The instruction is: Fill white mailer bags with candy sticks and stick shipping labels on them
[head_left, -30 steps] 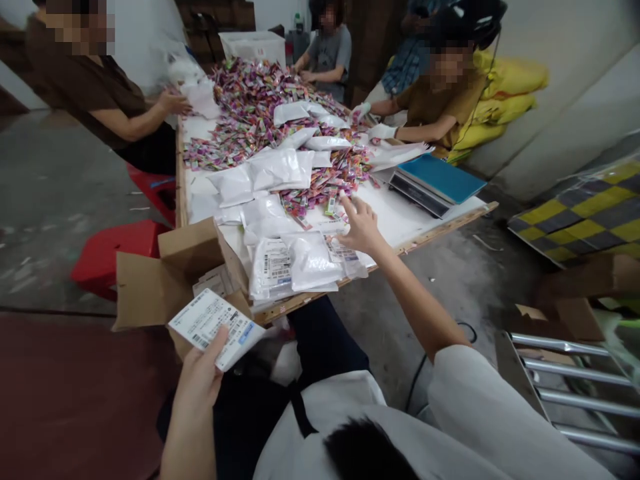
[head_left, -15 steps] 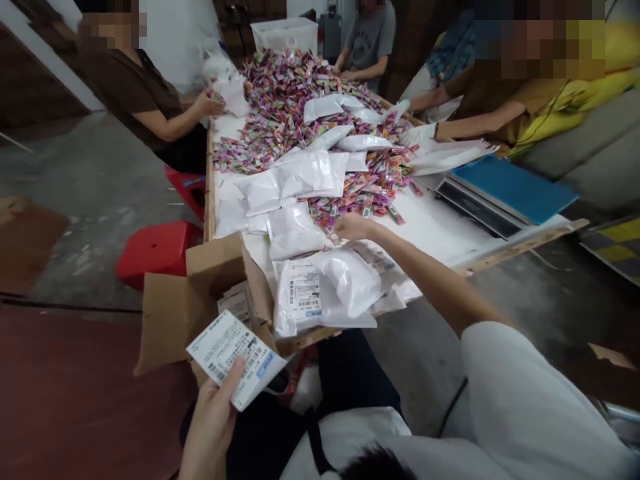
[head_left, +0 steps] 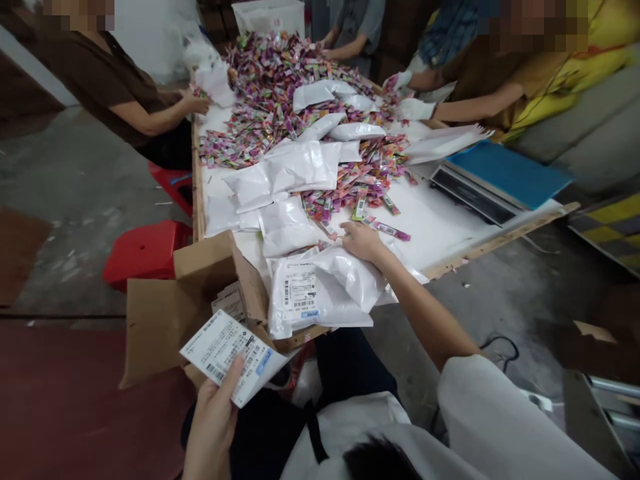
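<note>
My left hand [head_left: 213, 407] is closed on a printed shipping label [head_left: 227, 353], thumb on top, held low beside the cardboard box. My right hand [head_left: 363, 241] reaches over the near part of the table, fingers partly spread and pointing left. It is at the far edge of a plump white mailer bag [head_left: 345, 277], near some loose sachets [head_left: 393, 231]; its fingertips are partly hard to make out. Under that bag lies a white mailer with a printed label [head_left: 300, 297]. Another filled white bag [head_left: 287, 227] lies just beyond.
An open cardboard box [head_left: 200, 280] with printed labels inside stands at the table's near left corner. A heap of colourful sachets [head_left: 280, 87] covers the far table. A scale [head_left: 505, 177] sits at right, a red stool [head_left: 147, 250] at left. Several people work around the table.
My right hand has moved slightly right, onto the bag's far edge. Several sachets now lie loose on the white tabletop beyond it. My left hand still holds the label. The whole view has shifted a little.
</note>
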Tool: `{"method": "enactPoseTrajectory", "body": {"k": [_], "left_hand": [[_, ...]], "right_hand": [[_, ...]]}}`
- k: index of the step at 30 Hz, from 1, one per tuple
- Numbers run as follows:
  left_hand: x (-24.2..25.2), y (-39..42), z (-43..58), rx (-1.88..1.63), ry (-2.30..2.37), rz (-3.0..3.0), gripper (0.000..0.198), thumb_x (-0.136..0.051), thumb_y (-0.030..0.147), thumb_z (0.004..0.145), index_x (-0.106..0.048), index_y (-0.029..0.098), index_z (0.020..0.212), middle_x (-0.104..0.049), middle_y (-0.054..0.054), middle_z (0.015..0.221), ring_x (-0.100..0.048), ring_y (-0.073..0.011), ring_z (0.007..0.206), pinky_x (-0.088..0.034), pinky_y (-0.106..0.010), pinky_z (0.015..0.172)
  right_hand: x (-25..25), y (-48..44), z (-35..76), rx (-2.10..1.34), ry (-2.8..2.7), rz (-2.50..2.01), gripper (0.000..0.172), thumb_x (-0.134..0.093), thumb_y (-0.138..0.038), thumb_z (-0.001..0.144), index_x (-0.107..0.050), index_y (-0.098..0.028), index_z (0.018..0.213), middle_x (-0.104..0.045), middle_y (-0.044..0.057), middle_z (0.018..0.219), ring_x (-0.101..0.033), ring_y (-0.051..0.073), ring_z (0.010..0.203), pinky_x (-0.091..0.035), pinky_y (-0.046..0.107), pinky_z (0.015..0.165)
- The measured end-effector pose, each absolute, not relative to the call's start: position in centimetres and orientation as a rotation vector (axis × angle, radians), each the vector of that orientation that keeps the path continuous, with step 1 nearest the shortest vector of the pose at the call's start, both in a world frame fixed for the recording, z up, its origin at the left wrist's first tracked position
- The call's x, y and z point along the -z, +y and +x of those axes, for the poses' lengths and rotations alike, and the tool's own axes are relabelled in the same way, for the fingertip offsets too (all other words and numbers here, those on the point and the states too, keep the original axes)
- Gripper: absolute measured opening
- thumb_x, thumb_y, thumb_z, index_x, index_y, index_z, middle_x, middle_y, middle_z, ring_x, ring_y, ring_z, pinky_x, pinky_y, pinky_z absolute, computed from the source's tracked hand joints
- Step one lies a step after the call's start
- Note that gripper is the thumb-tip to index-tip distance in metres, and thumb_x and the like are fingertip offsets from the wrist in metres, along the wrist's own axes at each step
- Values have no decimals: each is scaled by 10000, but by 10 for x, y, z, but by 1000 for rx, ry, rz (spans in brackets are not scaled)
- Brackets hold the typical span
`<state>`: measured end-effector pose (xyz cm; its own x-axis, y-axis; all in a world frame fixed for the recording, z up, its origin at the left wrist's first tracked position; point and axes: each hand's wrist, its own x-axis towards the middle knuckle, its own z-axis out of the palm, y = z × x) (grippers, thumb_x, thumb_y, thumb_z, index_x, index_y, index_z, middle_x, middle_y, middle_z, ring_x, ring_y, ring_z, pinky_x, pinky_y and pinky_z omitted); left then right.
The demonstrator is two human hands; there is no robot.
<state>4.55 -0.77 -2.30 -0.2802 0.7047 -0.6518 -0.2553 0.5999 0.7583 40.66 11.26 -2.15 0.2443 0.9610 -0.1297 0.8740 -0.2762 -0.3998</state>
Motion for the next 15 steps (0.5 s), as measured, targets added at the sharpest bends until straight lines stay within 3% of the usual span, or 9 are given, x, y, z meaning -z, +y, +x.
{"method": "enactPoseTrajectory", "body": {"k": [5,12,15], "left_hand": [[28,-6,49,-1020,1571,434,195,-700,100,810,-745,137,996,-775,-108,1025,-737,-261,962,-603,-323,866],[23,-9,61,-1104,1477,467,184,-668,56,798,-732,120,959,-769,-121,1011,-746,-233,884,-621,-299,775],[16,-10,63,-1169,1394,540,248,-756,93,705,-731,117,951,-765,-126,1005,-742,-241,822,-612,-263,630]], "right_hand": [[22,79,416,-543,-1509,-2401,517,-344,-501,990,-565,-206,1352,-551,134,1420,-488,353,1314,-397,528,1055],[41,38,414,-414,-1448,-2253,577,-349,-484,976,-432,-182,1460,-497,164,1458,-433,375,1352,-346,584,1088],[49,37,423,-357,-1421,-2111,695,-477,-484,910,-371,-105,1483,-460,222,1465,-421,360,1364,-359,519,1105]]}}
